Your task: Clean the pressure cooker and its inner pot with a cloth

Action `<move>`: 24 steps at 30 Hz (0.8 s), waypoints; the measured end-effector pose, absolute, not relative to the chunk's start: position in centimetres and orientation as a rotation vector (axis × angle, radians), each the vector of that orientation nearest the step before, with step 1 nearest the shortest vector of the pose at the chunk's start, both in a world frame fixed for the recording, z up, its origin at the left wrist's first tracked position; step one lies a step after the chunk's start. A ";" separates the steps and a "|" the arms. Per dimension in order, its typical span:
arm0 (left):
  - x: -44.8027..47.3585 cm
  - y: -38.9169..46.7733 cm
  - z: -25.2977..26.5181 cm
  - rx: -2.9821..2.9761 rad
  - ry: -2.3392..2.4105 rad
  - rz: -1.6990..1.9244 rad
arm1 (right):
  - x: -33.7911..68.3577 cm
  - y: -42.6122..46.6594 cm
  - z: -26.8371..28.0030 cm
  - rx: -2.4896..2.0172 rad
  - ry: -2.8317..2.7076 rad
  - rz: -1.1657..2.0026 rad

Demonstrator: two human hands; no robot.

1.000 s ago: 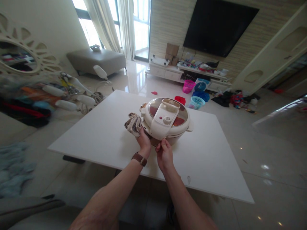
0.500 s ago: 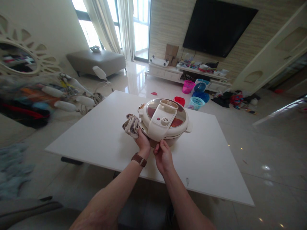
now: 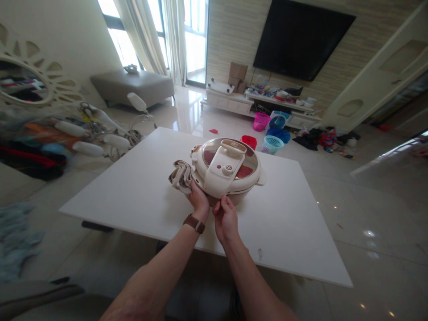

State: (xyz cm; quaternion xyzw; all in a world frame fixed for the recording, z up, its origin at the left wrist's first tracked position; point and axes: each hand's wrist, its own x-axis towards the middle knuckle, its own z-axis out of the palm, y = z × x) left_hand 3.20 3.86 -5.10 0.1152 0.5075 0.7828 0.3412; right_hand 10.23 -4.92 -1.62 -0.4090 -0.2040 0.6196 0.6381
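Observation:
A cream electric pressure cooker with a see-through lid window stands on the white table. Its lid is on, with a handle, a knob and a small red button on top. At its front left, my left hand is closed around a crumpled striped cloth and rests against the cooker's side; most of its fingers are hidden. My right hand has its fingers curled and pinched at the cooker's lower front edge. Whatever lies between those fingertips cannot be made out.
Beyond the table, red, light-blue and pink baskets stand on the floor before a cluttered low cabinet. A white multi-armed lamp is at the left. A grey bench sits near the window.
The whole view has shifted slightly to the left. Both hands, the cloth and the cooker keep nearly the same places relative to each other.

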 end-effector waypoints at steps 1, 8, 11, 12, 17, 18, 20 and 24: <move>3.2 3.9 -5.1 0.288 1.351 2.052 | 10.2 -4.9 -1.6 -0.933 -0.462 1.410; 3.3 3.7 -4.9 0.302 1.379 2.079 | 10.3 -4.8 -1.6 -0.919 -0.457 1.408; 3.8 3.3 -4.8 0.265 1.381 2.061 | 11.0 -4.6 -1.8 -0.887 -0.422 1.402; 4.1 3.1 -4.7 0.272 1.380 2.045 | 11.3 -4.5 -1.8 -0.877 -0.417 1.393; 5.3 1.9 -4.3 0.341 1.381 1.942 | 13.6 -3.5 -1.9 -0.853 -0.437 1.340; 5.5 1.7 -4.2 0.358 1.380 1.923 | 14.0 -3.3 -1.9 -0.850 -0.436 1.335; 5.6 1.3 -4.1 0.398 1.383 1.900 | 14.6 -3.0 -1.8 -0.842 -0.427 1.334; 5.6 1.0 -3.9 0.431 1.378 1.898 | 14.8 -2.8 -1.9 -0.826 -0.414 1.341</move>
